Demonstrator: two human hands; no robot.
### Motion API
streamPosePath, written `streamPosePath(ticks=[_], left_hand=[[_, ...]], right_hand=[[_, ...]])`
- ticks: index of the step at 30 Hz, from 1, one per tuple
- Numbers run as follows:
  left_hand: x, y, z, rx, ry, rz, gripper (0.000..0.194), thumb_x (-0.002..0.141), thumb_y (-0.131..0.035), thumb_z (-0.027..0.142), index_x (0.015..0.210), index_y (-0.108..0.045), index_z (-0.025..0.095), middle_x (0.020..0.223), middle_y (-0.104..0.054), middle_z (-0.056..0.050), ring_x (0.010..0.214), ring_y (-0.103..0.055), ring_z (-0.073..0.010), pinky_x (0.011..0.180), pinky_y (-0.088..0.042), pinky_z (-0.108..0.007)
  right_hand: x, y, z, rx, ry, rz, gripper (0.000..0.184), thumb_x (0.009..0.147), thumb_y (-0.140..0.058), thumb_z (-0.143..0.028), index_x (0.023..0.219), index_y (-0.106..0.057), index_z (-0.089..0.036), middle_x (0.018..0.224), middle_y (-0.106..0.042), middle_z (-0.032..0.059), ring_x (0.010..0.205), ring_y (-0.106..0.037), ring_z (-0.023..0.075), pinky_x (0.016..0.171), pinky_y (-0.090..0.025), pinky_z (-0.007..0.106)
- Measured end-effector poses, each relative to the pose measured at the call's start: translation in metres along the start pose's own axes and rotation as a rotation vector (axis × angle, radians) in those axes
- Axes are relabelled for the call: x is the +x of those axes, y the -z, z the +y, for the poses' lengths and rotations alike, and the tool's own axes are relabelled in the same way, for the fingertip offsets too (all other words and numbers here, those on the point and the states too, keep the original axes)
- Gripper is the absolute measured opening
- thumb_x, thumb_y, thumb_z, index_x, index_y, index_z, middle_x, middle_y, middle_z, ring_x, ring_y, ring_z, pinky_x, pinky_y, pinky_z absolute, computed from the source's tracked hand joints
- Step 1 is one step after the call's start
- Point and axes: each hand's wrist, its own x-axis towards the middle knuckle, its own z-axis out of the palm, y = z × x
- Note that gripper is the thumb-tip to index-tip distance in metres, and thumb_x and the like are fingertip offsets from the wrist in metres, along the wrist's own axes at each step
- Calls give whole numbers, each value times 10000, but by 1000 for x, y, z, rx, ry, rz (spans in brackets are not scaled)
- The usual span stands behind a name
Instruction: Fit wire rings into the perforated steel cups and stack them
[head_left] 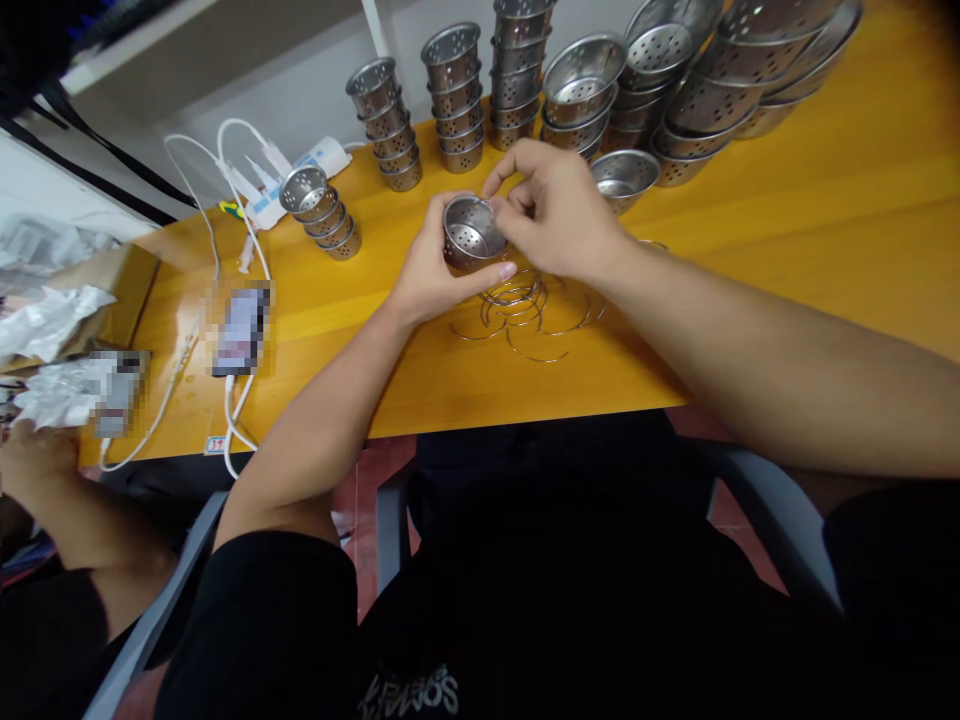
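Observation:
My left hand (pixel 431 265) is wrapped round a small perforated metal cup (pixel 474 232), its open mouth tilted toward me. At the cup's right rim, my right hand (pixel 551 205) has thumb and forefinger bent close together; whatever they pinch, if anything, is too small to make out. Below the cup, several thin curved wires (pixel 517 300) lie loose and overlapping on the table. Just beyond my right hand sits a wider, shallow metal cup (pixel 624 178).
Stacks of perforated cups (pixel 457 100) line the table's back, with larger ones (pixel 742 70) at right. A short stack (pixel 326 215) stands left near a power strip (pixel 315 165). A phone (pixel 241 330) with white cables lies left. A co-worker's arm (pixel 82 510) rests at far left.

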Motion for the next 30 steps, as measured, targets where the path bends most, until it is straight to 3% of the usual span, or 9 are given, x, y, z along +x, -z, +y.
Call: streamPosePath(ticks=[4,7,10,13,17,22,26,30], left_hand=[[1,1,8,-23,13,12,1146,1060,-823,1104,1858,-467,363,1596,-698,-101,1554,-785,-403,1464,-575,-639],[2,5,8,-74,18,28,1026,1073,-817,1095,1744,-591,353,1457,-741,-61,1428,-835,-370,1406,-621,-645],[3,12,7,-140,37,32,907,1112,-781,1078,1626,-685,336,1360,-777,-45,1277,-865,-318,1292,-707,-605],[2,15,7,-157,54,25,947,1079,-815,1091,1624,-683,329,1394,-796,-58,1244,-875,-299,1202,-759,-546],[0,12,3,-112,-8,33,1109,983,-933,1094,1726,-597,343,1523,-763,-79,1383,-860,-346,1286,-726,-585],[-2,9,-5,-49,-12,9,1048,1089,-827,1070,1800,-509,369,1594,-713,-96,1526,-802,-380,1420,-631,-635],[0,10,-4,-15,-16,5,1049,1081,-809,1090,1778,-504,368,1566,-715,-84,1470,-819,-368,1406,-628,-634],[2,10,1,-7,8,8,1055,1066,-750,1141,1744,-529,364,1551,-742,-91,1421,-832,-361,1366,-651,-634]], right_hand=[[5,-3,3,58,31,15,301,1151,-958,-693,1159,-854,-410,689,-652,-43,663,-625,286,703,-687,500],[6,4,-1,178,95,-46,348,1225,-951,-592,1114,-879,-270,844,-788,3,654,-657,215,666,-656,400],[6,16,-4,312,103,-223,492,1232,-984,-739,1270,-922,-252,1029,-888,33,685,-705,176,626,-624,324],[7,20,-3,361,92,-280,627,1065,-1118,-844,1207,-891,-278,957,-849,-6,658,-664,150,594,-587,293],[10,16,4,385,75,-269,684,994,-1160,-863,1067,-835,-265,857,-795,-16,640,-661,154,553,-564,293],[10,15,4,349,30,-247,610,1017,-1178,-792,1084,-850,-282,876,-821,-2,768,-792,213,724,-746,351],[9,14,-1,356,25,-226,662,980,-1189,-829,984,-801,-292,838,-767,-10,853,-793,222,861,-774,379],[7,11,-3,327,0,-234,653,990,-1152,-875,1032,-794,-331,891,-810,11,953,-812,302,914,-801,500]])
